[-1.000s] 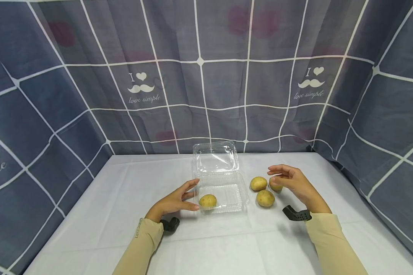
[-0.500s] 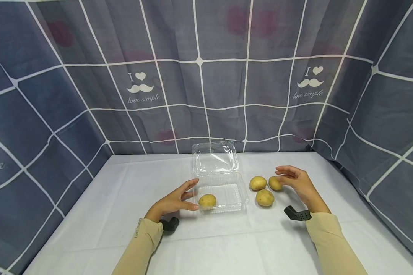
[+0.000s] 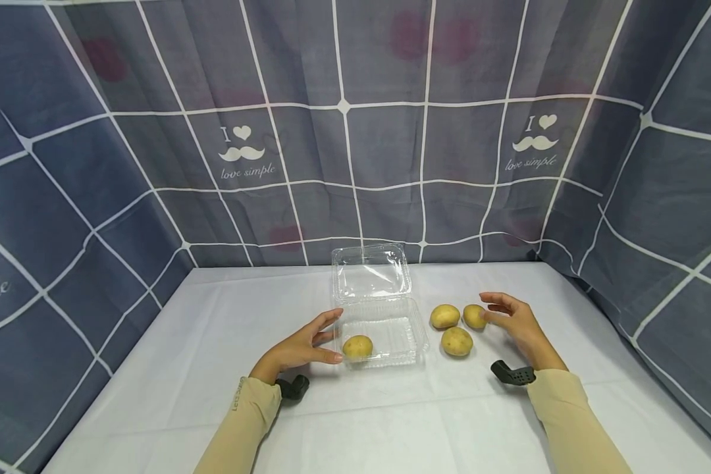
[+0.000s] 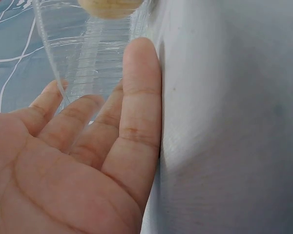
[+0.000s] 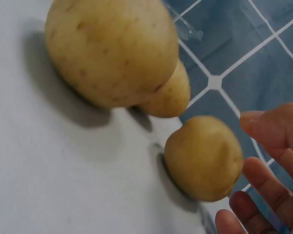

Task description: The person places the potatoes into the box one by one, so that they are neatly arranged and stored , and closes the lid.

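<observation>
A clear plastic clamshell container (image 3: 391, 336) stands with its lid (image 3: 372, 273) raised at the back. One potato (image 3: 358, 346) lies inside, at the near left. My left hand (image 3: 301, 343) is at the container's left side, thumb and fingers spread; in the left wrist view its fingers (image 4: 139, 97) lie along the clear wall. To the right of the container sit three potatoes: one behind (image 3: 445, 316), one in front (image 3: 457, 342) and one at the right (image 3: 474, 316). Beside the right one is my right hand (image 3: 518, 326), its fingertips (image 5: 256, 170) very close; contact is unclear.
A white cloth (image 3: 385, 421) covers the table. Grey-blue checked curtains (image 3: 379, 145) hang behind it and along both sides. Black wrist camera mounts (image 3: 512, 374) sit at both wrists.
My right hand has shifted right and slightly lower, from over the right potato to its right side, so more of that potato shows. The left hand and the container stay put.
</observation>
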Available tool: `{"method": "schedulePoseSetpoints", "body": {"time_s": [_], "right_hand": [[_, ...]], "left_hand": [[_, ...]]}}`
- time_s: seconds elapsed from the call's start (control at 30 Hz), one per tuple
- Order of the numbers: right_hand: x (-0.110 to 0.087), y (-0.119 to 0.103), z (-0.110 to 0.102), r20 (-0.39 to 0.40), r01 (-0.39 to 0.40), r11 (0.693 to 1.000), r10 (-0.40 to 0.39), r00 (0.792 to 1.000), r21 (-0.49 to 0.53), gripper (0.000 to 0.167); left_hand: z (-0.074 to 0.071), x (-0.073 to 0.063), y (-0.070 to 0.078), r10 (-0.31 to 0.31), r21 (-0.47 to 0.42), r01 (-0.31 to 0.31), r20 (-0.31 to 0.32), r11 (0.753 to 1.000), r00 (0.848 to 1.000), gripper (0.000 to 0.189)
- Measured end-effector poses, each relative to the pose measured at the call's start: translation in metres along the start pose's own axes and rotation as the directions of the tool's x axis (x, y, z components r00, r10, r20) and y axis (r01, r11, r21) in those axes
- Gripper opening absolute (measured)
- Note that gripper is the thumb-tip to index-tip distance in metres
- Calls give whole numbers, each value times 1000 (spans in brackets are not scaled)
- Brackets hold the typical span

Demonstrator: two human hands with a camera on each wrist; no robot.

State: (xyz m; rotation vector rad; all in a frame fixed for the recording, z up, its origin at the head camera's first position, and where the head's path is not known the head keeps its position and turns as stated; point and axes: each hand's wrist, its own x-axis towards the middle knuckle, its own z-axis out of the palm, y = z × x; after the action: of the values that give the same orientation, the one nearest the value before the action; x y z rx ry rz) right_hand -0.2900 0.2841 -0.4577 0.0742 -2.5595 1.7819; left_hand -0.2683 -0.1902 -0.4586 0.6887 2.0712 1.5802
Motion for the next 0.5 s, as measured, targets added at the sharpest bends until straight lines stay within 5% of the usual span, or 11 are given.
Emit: {"method": "schedulePoseSetpoints", "body": {"time_s": [0.5], "right_hand": [[2,18,3,53,0,999,-2,999,48,70]], "left_hand": [[1,0,2,-7,14,7,-8,1000,1000,106]]}}
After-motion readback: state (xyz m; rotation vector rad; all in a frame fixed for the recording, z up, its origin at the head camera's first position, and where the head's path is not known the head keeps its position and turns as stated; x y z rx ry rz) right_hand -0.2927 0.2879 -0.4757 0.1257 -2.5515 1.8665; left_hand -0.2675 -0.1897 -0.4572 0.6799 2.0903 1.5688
